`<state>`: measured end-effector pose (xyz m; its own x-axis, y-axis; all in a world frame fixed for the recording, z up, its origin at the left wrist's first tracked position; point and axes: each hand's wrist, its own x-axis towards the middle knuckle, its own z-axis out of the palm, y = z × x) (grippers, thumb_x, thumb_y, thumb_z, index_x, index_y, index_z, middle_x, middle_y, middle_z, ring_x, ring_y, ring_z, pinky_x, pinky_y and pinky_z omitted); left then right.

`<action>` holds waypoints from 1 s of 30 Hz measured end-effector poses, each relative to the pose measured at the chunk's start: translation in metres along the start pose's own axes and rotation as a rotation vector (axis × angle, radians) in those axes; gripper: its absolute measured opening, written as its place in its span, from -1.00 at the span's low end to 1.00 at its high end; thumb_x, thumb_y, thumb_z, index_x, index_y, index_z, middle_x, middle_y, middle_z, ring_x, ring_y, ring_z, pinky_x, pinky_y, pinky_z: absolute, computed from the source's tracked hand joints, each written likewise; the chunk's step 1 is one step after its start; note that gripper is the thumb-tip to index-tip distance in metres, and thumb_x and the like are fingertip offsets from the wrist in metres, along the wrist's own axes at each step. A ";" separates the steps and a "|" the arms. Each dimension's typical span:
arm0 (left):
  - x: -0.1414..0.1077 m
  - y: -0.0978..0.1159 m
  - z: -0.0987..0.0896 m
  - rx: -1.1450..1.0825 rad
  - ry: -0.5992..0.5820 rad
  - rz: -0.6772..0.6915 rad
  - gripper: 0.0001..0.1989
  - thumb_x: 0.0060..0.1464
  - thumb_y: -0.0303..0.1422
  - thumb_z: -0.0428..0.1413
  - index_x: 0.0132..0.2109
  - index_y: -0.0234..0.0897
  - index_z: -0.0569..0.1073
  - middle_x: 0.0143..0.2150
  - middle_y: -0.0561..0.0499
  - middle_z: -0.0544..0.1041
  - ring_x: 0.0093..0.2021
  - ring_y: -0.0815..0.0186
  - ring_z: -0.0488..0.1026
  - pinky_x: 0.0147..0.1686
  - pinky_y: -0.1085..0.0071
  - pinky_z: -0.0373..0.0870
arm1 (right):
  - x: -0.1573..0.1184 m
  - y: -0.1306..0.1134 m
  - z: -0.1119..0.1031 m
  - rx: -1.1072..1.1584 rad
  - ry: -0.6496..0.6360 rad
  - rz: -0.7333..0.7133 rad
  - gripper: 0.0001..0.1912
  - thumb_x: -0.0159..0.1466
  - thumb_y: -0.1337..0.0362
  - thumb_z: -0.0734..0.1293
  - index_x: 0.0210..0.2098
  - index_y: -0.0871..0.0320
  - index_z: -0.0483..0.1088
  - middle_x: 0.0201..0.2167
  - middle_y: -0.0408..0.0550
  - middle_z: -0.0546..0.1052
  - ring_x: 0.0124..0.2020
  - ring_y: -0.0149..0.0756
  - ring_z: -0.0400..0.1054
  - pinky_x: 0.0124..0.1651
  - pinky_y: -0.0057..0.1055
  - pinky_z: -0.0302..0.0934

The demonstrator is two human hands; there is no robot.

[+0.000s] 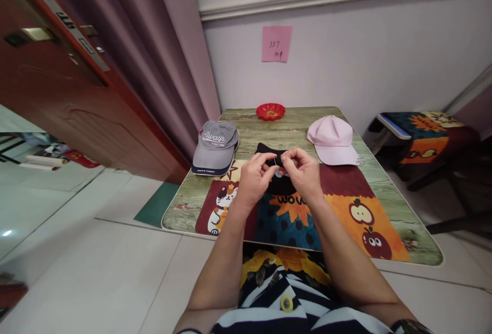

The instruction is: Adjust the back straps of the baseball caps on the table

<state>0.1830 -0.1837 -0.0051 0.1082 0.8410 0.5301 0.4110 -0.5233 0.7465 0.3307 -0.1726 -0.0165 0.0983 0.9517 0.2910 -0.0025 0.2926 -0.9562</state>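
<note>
Both of my hands meet over the middle of the table, above a black cap (280, 186) that they partly cover. The fingers of my left hand (255, 176) are pinched, with a thin, light, needle-like piece (275, 162) showing between thumb and forefinger. Close beside it, my right hand (302, 170) is also in a pinch; what its fingertips grip is too small to tell. A grey cap (216, 144) with "Always" lettering lies to the left of my hands. On the right sits a pale pink cap (333, 141).
A red scalloped dish (270, 111) stands at the table's back edge. Under the black cap lies a colourful printed mat (348, 211) on the wood-patterned table (413, 239). A pink note (277, 44) is on the wall behind. A wooden door (96, 119) and purple curtain are at left.
</note>
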 end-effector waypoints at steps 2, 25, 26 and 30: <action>0.000 0.000 0.000 0.048 0.002 0.031 -0.83 0.17 -0.45 0.18 -0.07 -0.26 0.51 -0.22 0.02 0.51 -0.44 0.47 0.45 -0.44 0.54 0.41 | -0.001 -0.001 0.000 -0.075 0.024 -0.055 -0.75 0.25 0.06 0.39 -0.42 0.07 0.37 -0.47 -0.12 0.53 -0.53 -0.31 0.46 -0.46 -0.39 0.33; -0.001 0.000 -0.001 0.198 -0.097 0.200 -0.82 0.21 -0.48 0.14 -0.05 -0.24 0.51 -0.16 -0.04 0.52 -0.30 0.35 0.47 -0.24 0.42 0.43 | 0.013 -0.006 -0.027 -0.077 -0.320 0.121 -0.66 0.16 0.01 0.48 -0.45 0.14 0.43 -0.56 -0.16 0.50 -0.55 -0.39 0.40 -0.46 -0.46 0.33; 0.000 0.000 -0.001 0.194 -0.101 0.200 -0.82 0.21 -0.48 0.14 -0.05 -0.24 0.51 -0.16 -0.04 0.52 -0.30 0.35 0.46 -0.24 0.42 0.43 | 0.014 -0.007 -0.028 -0.036 -0.322 0.151 -0.64 0.13 -0.01 0.50 -0.45 0.15 0.43 -0.56 -0.16 0.51 -0.55 -0.40 0.40 -0.47 -0.48 0.34; 0.001 -0.003 0.000 0.144 -0.098 0.172 -0.80 0.19 -0.50 0.15 -0.04 -0.25 0.52 -0.17 -0.03 0.51 -0.35 0.40 0.45 -0.30 0.45 0.43 | 0.015 -0.008 -0.026 0.104 -0.276 0.218 -0.58 0.01 -0.01 0.58 -0.39 0.15 0.44 -0.54 -0.18 0.51 -0.56 -0.42 0.42 -0.49 -0.50 0.37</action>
<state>0.1824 -0.1812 -0.0064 0.2723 0.7539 0.5979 0.5028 -0.6413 0.5796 0.3583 -0.1628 -0.0053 -0.1881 0.9779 0.0915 -0.0965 0.0744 -0.9926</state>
